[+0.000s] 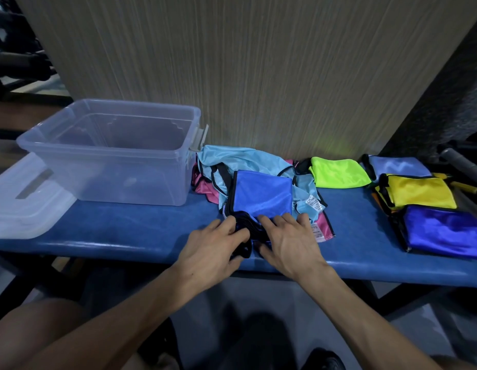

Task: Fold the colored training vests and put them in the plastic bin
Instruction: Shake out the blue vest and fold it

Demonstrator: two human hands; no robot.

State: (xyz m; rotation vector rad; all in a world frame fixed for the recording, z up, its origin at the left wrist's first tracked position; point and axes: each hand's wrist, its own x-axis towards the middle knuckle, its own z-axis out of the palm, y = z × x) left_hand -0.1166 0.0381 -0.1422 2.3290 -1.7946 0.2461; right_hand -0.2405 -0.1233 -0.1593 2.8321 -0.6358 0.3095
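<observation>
Both hands work the blue vest (262, 194) at the bench (125, 228) edge: left hand (213, 244) curls round its bunched dark trim, right hand (288, 236) presses flat, fingers spread. Advice: tuck the straps under, then smooth outward. Its long axis runs toward the wall; the plastic bin (112, 153) sits well left.

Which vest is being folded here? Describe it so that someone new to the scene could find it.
Start at the clear plastic bin on the blue bench; just right of it lies a heap of light blue and pink vests. On top of that heap, under both hands, is the royal blue vest, the only folded one there, black-trimmed.
</observation>
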